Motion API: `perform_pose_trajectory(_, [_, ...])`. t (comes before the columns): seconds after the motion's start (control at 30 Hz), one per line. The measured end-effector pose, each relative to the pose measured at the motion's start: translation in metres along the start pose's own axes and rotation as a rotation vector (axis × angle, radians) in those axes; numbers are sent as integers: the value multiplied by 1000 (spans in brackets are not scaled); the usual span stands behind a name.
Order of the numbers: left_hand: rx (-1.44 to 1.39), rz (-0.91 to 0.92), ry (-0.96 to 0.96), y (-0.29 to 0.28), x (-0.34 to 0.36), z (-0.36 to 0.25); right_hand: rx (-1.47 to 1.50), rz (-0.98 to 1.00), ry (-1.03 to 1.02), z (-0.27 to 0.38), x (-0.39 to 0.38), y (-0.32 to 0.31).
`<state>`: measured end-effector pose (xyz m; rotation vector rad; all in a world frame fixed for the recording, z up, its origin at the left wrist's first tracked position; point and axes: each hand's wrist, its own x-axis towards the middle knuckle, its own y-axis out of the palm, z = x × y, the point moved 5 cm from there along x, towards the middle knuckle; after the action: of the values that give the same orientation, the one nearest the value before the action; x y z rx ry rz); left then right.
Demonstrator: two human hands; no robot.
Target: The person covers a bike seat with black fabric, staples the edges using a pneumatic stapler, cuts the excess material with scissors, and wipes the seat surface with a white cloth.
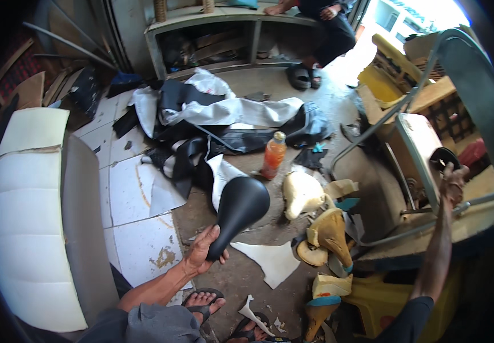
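A black bicycle saddle [243, 201] is held by its narrow nose in my left hand [202, 251], wide end pointing away from me. My fingers wrap round the nose, and the saddle's underside is hidden. Out to the right, my right hand [454, 182] has its fingers closed on a black, rounded, ring-like thing [442, 154] at the seat of a grey folding chair [415, 128]; I cannot make out its kind. Beyond the saddle stands a bottle of orange drink [274, 155]. Beside it lies a cream foam saddle pad [304, 194].
Worn saddle parts [331, 231] and a white scrap [270, 260] litter the floor. Black and silver sheet material [229, 111] is heaped ahead. A padded white seat [29, 211] stands at left, a yellow stool [390, 300] at lower right. Another person [332, 28] sits on the far bench.
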<state>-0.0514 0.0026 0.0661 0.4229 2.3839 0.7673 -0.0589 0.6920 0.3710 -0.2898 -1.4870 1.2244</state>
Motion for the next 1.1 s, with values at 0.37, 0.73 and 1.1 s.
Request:
perform_pose_trajectory(0.37, [-157, -107, 28, -19, 21, 1, -169, -389, -481, -13, 9, -11])
perform_pose_trajectory(0.73, [-58, 51, 21, 41, 15, 28, 531, 698, 87, 60, -361, -133])
perform_pose_trajectory(1.1, [-23, 153, -132, 50, -3, 93, 170, 1608, 317, 10, -442, 81])
